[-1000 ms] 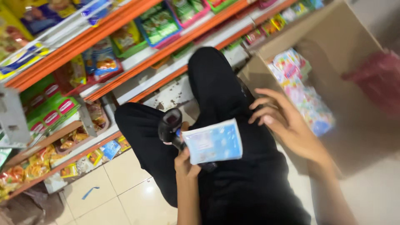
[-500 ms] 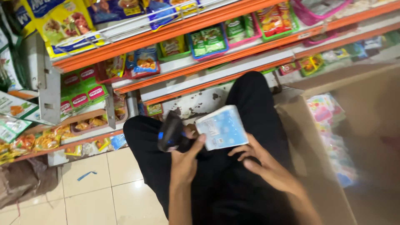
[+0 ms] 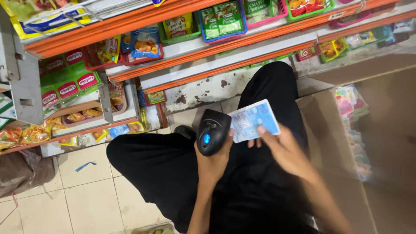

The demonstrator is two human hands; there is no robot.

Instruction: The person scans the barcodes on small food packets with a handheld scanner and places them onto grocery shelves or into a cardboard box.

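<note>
While the left hand (image 3: pixel 212 162) clasps a black handheld scanner (image 3: pixel 212 132), the right hand (image 3: pixel 281 149) pinches a pale blue rectangular packet (image 3: pixel 253 120) beside it, below orange-edged shelves (image 3: pixel 242 41) holding green sachets (image 3: pixel 223 17).

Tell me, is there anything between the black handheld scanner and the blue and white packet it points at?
Nothing visible. The left hand holds the black scanner right beside the blue and white packet, which the right hand grips by its lower edge. Scanner head and packet nearly touch, with no object between them.
</note>
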